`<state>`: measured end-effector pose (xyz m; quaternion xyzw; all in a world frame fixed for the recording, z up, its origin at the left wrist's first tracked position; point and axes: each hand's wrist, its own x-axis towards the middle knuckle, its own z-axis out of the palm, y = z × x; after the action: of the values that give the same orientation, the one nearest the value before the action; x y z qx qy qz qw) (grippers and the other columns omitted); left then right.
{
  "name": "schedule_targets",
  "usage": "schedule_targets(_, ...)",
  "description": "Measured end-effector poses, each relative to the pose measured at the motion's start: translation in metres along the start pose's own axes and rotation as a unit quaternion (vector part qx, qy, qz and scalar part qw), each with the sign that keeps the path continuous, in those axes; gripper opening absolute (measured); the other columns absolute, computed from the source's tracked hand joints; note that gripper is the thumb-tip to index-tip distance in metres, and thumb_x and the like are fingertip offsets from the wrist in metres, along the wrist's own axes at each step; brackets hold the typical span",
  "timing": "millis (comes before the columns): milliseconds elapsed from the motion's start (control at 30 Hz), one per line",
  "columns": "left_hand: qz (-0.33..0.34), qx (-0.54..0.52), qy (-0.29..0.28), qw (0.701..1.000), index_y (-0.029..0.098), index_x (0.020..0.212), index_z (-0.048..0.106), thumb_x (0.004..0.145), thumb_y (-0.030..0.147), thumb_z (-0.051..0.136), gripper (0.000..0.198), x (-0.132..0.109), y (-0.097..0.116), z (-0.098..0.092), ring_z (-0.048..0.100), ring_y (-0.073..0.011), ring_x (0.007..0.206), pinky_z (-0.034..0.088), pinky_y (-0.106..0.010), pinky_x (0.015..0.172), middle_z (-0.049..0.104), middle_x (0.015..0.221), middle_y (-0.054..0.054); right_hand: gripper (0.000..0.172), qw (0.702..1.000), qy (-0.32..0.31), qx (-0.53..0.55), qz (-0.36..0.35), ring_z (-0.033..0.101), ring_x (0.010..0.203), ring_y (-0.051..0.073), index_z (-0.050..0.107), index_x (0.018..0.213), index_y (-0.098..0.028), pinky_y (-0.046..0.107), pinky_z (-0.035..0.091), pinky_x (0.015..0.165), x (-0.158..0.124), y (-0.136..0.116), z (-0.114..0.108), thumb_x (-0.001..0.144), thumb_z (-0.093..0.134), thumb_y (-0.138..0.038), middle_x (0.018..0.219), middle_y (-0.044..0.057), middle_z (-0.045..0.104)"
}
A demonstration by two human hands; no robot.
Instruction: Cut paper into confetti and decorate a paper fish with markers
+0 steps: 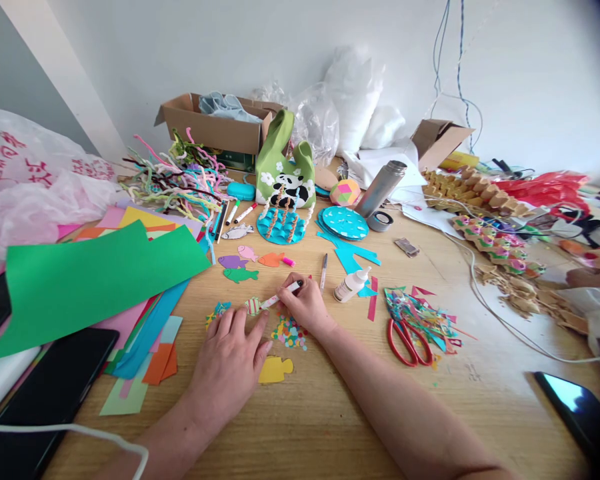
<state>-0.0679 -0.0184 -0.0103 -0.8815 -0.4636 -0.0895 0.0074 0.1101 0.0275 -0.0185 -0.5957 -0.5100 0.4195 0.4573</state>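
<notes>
In my right hand [305,303] is a white marker [275,299] with a black end, its tip at a small striped fish cutout [253,306]. My left hand [235,353] lies flat with fingers spread, its fingertips beside that fish. A yellow fish cutout [275,370] is right of my left thumb, and colored paper dots [290,331] lie between the hands. Beyond them are a purple fish [233,262], a green fish [241,274], an orange fish [271,259] and a pink marker cap [289,262].
Green paper [95,273] tops a stack at left. A glue bottle [351,285], red scissors [409,342] and paper scraps [420,313] lie at right. A metal flask [383,189] and a green panda bag [286,163] stand behind; a phone [575,407] is near the right edge.
</notes>
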Motion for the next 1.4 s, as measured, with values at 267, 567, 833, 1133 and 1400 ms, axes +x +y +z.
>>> schedule_targets(267, 0.001, -0.001, 0.0, 1.0, 0.026, 0.132, 0.057, 0.095, 0.036, 0.044, 0.04, -0.0005, -0.0008, 0.0016, 0.051, -0.0305, 0.108, 0.045, -0.048, 0.089, 0.059, 0.118, -0.013, 0.007, 1.0, -0.002, 0.006, -0.003, 0.05, 0.039, 0.011, 0.048, 0.065, -0.022, 0.021, 0.038, 0.041, 0.0007, 0.0009, 0.0007, 0.068, 0.055, -0.023, 0.046, -0.003, 0.06)
schedule_targets(567, -0.001, 0.0, -0.003, 1.0, 0.026, 0.132, 0.058, 0.096, 0.037, 0.043, 0.04, -0.0008, -0.0005, 0.0014, 0.051, -0.0308, 0.109, 0.045, -0.049, 0.09, 0.059, 0.12, -0.013, 0.007, 1.0, -0.001, 0.004, 0.001, 0.051, 0.039, 0.012, 0.048, 0.065, -0.022, 0.021, 0.037, 0.041, 0.0, 0.0005, 0.0005, 0.068, 0.055, -0.023, 0.047, -0.004, 0.06)
schedule_targets(833, -0.001, 0.001, -0.005, 1.0, 0.026, 0.133, 0.057, 0.096, 0.036, 0.043, 0.041, -0.0006, -0.0003, -0.0001, 0.051, -0.0304, 0.108, 0.045, -0.048, 0.089, 0.059, 0.118, -0.013, 0.006, 1.0, -0.007, 0.001, -0.005, 0.05, 0.04, 0.011, 0.048, 0.064, -0.022, 0.021, 0.038, 0.041, 0.0008, 0.0011, -0.0001, 0.067, 0.053, -0.022, 0.046, -0.004, 0.059)
schedule_targets(1133, 0.002, 0.0, 0.002, 1.0, 0.026, 0.132, 0.057, 0.095, 0.036, 0.044, 0.041, -0.0006, -0.0012, 0.0023, 0.051, -0.0304, 0.107, 0.045, -0.048, 0.089, 0.059, 0.118, -0.014, 0.007, 1.0, -0.006, 0.0, -0.007, 0.053, 0.041, 0.012, 0.048, 0.065, -0.022, 0.021, 0.039, 0.041, 0.0012, 0.0025, -0.0004, 0.068, 0.055, -0.022, 0.047, -0.003, 0.06)
schedule_targets(1400, 0.001, -0.004, -0.001, 1.0, 0.026, 0.132, 0.057, 0.096, 0.036, 0.043, 0.041, -0.0004, -0.0014, 0.0024, 0.051, -0.0309, 0.107, 0.045, -0.049, 0.089, 0.059, 0.117, -0.013, 0.012, 0.999, 0.019, 0.031, 0.014, 0.05, 0.04, 0.012, 0.048, 0.069, -0.022, 0.022, 0.036, 0.04, 0.0007, -0.0009, 0.0015, 0.072, 0.057, -0.03, 0.049, -0.003, 0.061)
